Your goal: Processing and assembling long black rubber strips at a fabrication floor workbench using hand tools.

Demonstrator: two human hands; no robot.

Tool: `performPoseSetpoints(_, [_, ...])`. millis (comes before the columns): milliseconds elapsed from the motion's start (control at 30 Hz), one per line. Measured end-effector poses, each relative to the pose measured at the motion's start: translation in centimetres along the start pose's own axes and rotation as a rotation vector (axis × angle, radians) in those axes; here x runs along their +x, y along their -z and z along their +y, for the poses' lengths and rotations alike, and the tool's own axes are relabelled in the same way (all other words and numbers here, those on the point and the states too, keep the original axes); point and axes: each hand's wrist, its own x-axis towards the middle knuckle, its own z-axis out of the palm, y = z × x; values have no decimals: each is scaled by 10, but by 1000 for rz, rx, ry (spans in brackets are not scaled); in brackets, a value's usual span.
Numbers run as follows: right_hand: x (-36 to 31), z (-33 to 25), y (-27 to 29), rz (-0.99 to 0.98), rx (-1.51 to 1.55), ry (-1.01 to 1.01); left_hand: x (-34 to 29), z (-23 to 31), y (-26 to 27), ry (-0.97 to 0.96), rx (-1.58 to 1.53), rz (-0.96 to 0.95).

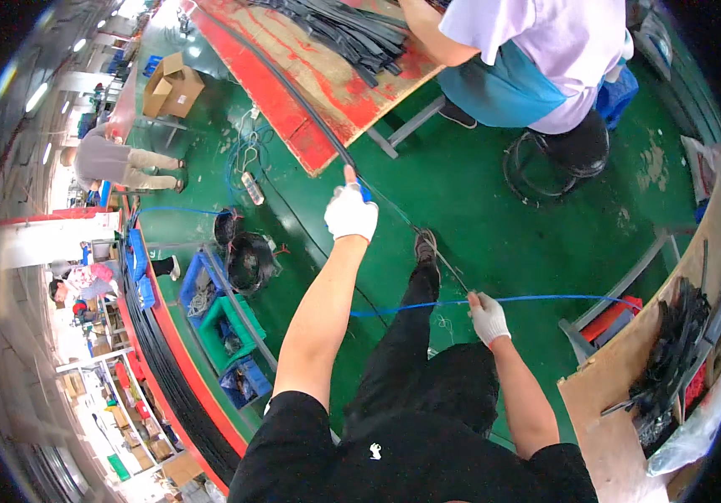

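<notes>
My left hand [351,213], in a white glove with bare fingertips, is closed round the near end of a long black tube [310,113] at the table's front corner. Something blue [365,190] shows beside its fingers; its kind is not clear. From there a thin cord [394,207] runs down past my shoe to my right hand [488,318]. That hand, gloved the same way, is closed on the cord's near end, its fingers pinched together. The tube lies along the edge of a red, worn table [310,142].
A blue hose [536,298] crosses beside my right hand. Black strips [348,33] lie on the table, where a co-worker [536,59] sits. Black buckets [251,261] and a green crate [230,331] stand left. A board [599,398] with black pieces is at right.
</notes>
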Motion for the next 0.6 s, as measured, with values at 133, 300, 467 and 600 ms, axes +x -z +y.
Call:
performPoseSetpoints(133, [4, 7, 5, -51, 5, -13, 8, -17, -13, -29, 47, -17])
performPoseSetpoints(300, [2, -7, 12, -27, 158, -29, 17, -3, 13, -27, -11, -122])
performPoseSetpoints(467, [8, 4, 10, -16, 77, -19, 31, -7, 13, -68, 15, -137])
performPoseSetpoints(600, [24, 65, -16, 76, 70, 25, 35, 4, -1, -54, 0, -98])
